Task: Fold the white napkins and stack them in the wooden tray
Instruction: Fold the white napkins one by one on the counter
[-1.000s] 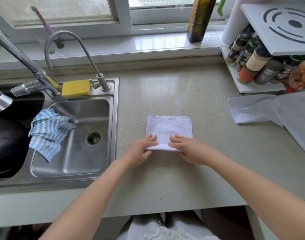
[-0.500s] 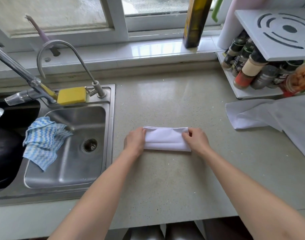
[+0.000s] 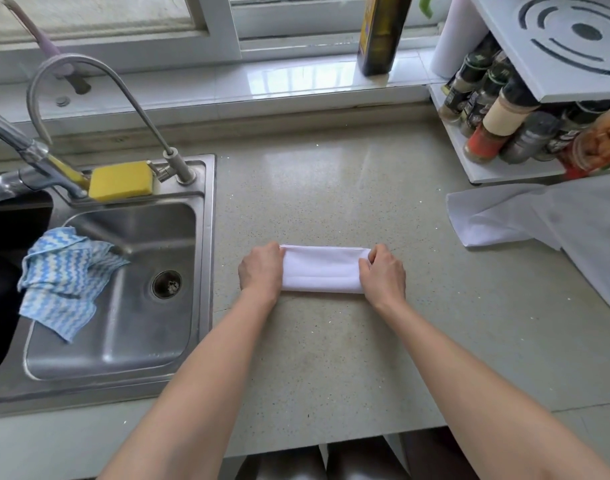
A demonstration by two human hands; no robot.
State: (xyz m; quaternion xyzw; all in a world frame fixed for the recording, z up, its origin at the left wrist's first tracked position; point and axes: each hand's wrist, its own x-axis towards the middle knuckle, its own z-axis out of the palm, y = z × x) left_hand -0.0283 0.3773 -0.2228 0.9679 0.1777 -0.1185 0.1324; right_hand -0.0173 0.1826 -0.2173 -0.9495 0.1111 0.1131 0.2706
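Napkin (image 3: 320, 269), folded to a narrow strip mid-counter toward its front edge, is pinched at each short end by the left hand (image 3: 261, 269) and right hand (image 3: 383, 271), so folding looks underway; next likely comes an end-to-end fold, tray unseen.

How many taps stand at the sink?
2. A curved tap rises from the sink's back right corner; a straight tap slants in from the left edge. Others may lie out of view.
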